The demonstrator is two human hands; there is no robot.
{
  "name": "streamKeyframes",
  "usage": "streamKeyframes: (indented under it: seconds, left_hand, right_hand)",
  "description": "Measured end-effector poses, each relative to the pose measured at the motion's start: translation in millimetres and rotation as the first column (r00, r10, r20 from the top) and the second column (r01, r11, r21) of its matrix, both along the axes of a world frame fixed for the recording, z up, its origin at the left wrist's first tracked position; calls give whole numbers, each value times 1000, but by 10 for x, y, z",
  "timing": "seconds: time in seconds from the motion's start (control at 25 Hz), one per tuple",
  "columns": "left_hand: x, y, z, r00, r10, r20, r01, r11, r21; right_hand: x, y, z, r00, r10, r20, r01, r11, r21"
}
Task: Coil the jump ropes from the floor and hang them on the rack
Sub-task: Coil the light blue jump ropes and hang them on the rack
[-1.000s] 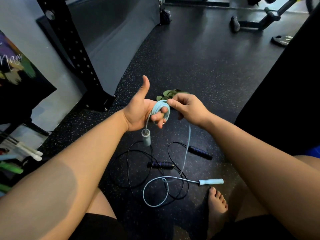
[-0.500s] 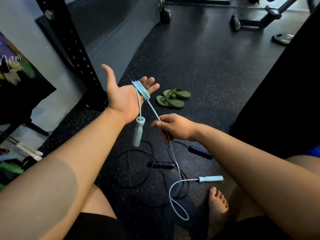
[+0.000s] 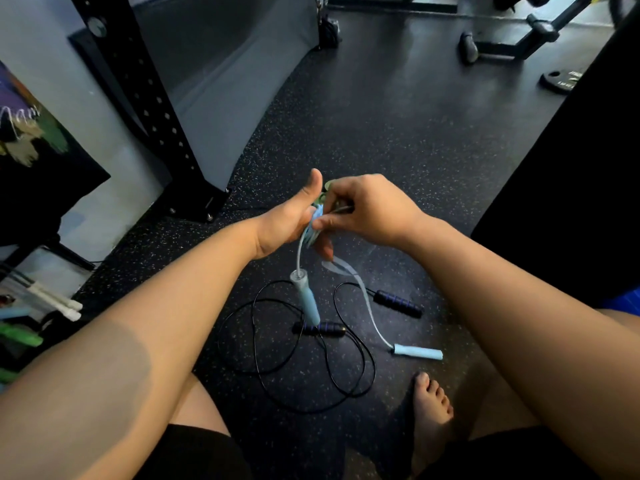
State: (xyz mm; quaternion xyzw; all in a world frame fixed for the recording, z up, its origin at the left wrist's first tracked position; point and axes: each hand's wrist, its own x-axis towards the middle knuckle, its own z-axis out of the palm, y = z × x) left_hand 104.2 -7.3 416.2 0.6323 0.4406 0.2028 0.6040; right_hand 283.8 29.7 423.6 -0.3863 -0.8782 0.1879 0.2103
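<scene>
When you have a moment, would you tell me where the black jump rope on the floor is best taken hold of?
Probably by its right-hand handle, from above, fingers across it: it lies flat on the floor, thick and ribbed, with nothing over it. The other handle lies partly under the dangling light blue handle.

The floor (image 3: pixel 381 140) looks like matt rubber, grainy and finely speckled; the rack upright (image 3: pixel 152 109) is black painted metal with a dull sheen; the light-blue rope (image 3: pixel 299 258) has a smooth, plastic-looking cord — its handle (image 3: pixel 417 352) matt and softer; the black rope (image 3: pixel 325 329) has ribbed grips.
</scene>
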Motion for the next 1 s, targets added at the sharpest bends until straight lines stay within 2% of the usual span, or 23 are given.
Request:
streamKeyframes:
  seconds: [0.08, 0.16, 0.24, 0.32, 0.44, 0.56, 0.68, 0.84, 0.88, 0.92, 1.0]
  left_hand:
    - [-27, 1, -33, 999, -40, -7, 40, 998, -55]
    - [-52, 9, -48, 996, -57, 69, 66, 990, -128]
    - [-74, 6, 4, 988, -35, 147, 62, 982, -179]
    - [-108, 10, 64, 963, 57, 264, 2, 976, -220]
    - [-195, 40, 104, 835, 255, 488, -121, 950, -289]
    - [-243, 67, 101, 676, 357, 645, -151, 923, -353]
    - [-212, 57, 89, 588, 419, 692, -223, 906, -359]
    - [-194, 93, 70, 436, 530, 727, -459, 826, -327]
    - [-203, 113, 45, 442, 554, 705, -515, 800, -307]
    - [-207, 132, 17, 488, 581, 651, -567, 778, -270]
    - [-194, 165, -66, 669, 614, 419, -634, 766, -110]
  right_hand:
    - [20, 3, -32, 998, 10, -56, -11, 1000, -25]
    - [46, 55, -144, 991, 12, -135, -23, 997, -79]
    - [84, 124, -257, 955, -53, -290, -2, 982, -187]
    - [100, 159, -357, 921, -153, -359, 43, 954, -297]
    - [55, 116, -516, 917, -209, -341, 46, 902, -430]
    - [-33, 20, -632, 919, -224, -325, -5, 818, -576]
    - [-110, -41, -708, 964, -185, -191, 17, 760, -650]
    - [-137, -141, -654, 999, 21, 49, 22, 672, -740]
    - [-144, -166, -601, 992, 81, 94, 13, 686, -727]
    - [-151, -180, -532, 983, 125, 135, 2, 725, -688]
    - [-169, -169, -376, 968, 165, 187, -31, 824, -566]
